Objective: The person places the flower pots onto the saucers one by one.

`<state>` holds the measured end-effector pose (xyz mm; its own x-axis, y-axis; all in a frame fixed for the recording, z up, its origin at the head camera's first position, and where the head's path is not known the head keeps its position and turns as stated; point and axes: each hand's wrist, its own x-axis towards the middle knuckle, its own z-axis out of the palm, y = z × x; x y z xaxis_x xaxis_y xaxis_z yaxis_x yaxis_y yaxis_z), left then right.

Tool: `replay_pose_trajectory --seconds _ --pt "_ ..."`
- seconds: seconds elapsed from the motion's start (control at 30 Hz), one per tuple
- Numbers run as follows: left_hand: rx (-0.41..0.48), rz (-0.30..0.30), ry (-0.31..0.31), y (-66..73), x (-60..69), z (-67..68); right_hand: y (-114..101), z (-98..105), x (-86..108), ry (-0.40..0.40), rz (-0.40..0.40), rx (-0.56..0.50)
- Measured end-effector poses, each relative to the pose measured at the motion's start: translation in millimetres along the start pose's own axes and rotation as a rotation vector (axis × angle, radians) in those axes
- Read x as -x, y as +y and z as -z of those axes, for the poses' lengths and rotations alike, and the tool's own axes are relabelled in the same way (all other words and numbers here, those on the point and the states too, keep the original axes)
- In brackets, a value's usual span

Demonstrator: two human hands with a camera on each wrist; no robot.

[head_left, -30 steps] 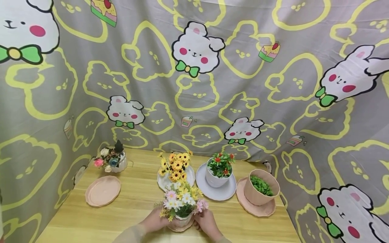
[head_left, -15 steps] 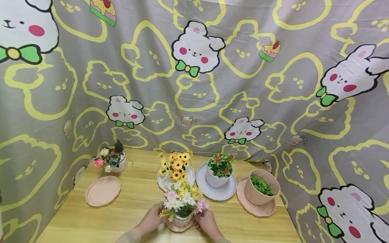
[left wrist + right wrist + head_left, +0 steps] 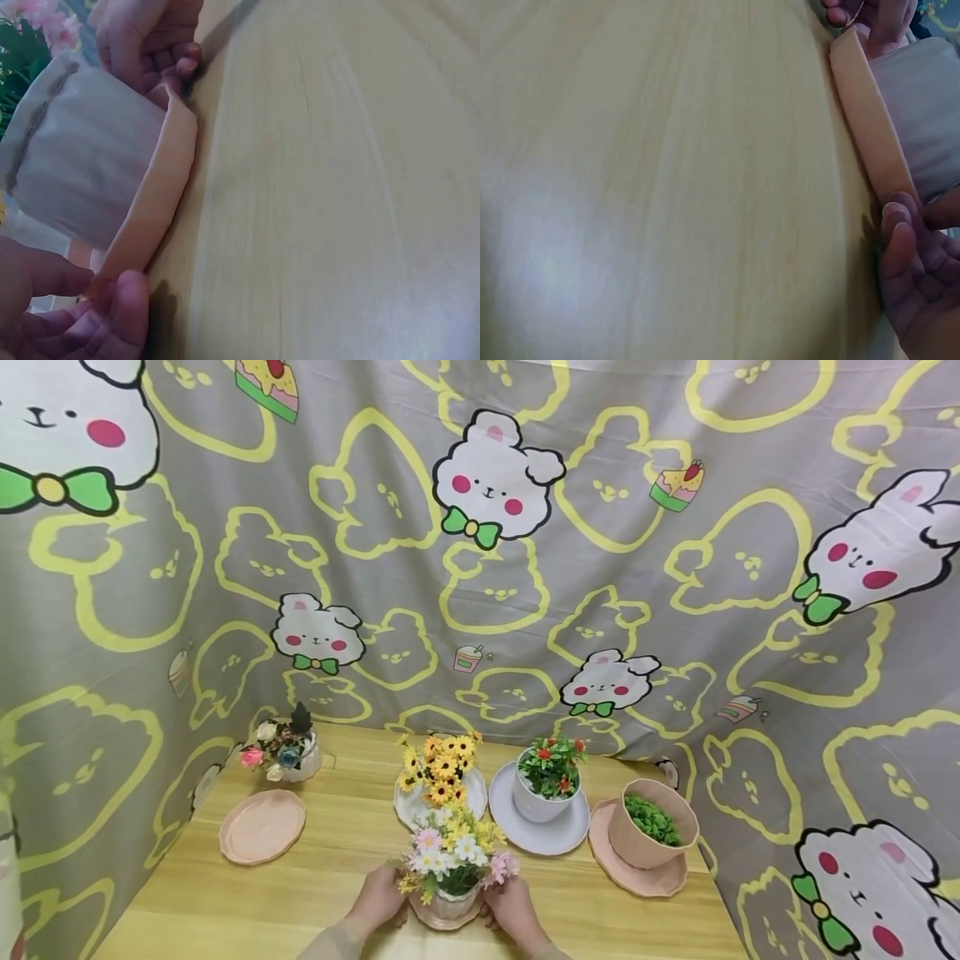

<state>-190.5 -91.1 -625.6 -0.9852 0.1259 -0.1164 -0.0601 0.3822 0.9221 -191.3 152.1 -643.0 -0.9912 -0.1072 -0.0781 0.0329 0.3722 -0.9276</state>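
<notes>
A white pot (image 3: 455, 906) of pink, white and yellow artificial flowers (image 3: 452, 852) stands on a pink saucer (image 3: 442, 922) near the front of the table. My left hand (image 3: 378, 897) pinches the saucer's rim on the left; in the left wrist view its thumb and fingers (image 3: 129, 304) meet at the edge. On the opposite side my right hand (image 3: 513, 910) pinches the rim as well, its fingertips (image 3: 897, 217) beneath and its thumb above. The pot's ribbed side (image 3: 90, 150) shows in the left wrist view, resting inside the saucer's raised edge (image 3: 161, 180).
Behind are yellow flowers (image 3: 442, 767) on a white saucer (image 3: 411, 810), a red-flowered pot (image 3: 540, 804) on a pale saucer (image 3: 551, 842), and a pink pot (image 3: 637, 843) on a pink saucer (image 3: 637, 881). At left, another pink saucer (image 3: 262, 827) lies before a white flowerpot (image 3: 306, 762).
My left hand's fingers have drawn back from the pot's side to the saucer's left edge. My right hand stays at the right edge. The head view has shifted slightly.
</notes>
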Motion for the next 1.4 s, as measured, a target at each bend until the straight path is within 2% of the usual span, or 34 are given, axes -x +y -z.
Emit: replay_pose_trajectory --seconds 0.13,0.37,0.57,0.7,0.87,1.13,1.4 --pt "0.053 0.064 -0.002 -3.2 5.4 8.3 -5.9 -8.1 0.9 -0.043 0.022 -0.012" --pt "0.088 0.160 0.060 -12.2 16.2 31.6 -16.2 -31.7 -3.1 -0.144 -0.026 -0.075" --pt "0.093 0.216 0.146 -19.4 22.7 47.9 -25.6 -54.0 -14.5 -0.169 -0.068 -0.178" --pt "0.117 0.245 0.219 -23.8 26.5 57.7 -33.3 -68.4 -23.8 -0.183 -0.084 -0.240" --pt "0.167 0.289 0.272 -30.6 28.9 69.8 -40.9 -80.6 -31.8 -0.224 -0.109 -0.290" --pt "0.322 0.330 0.335 -40.0 21.5 87.6 -45.1 -94.0 -41.6 -0.278 -0.134 -0.366" --pt "0.530 0.303 0.377 -43.4 6.3 90.8 -43.0 -90.0 -34.7 -0.281 -0.144 -0.371"
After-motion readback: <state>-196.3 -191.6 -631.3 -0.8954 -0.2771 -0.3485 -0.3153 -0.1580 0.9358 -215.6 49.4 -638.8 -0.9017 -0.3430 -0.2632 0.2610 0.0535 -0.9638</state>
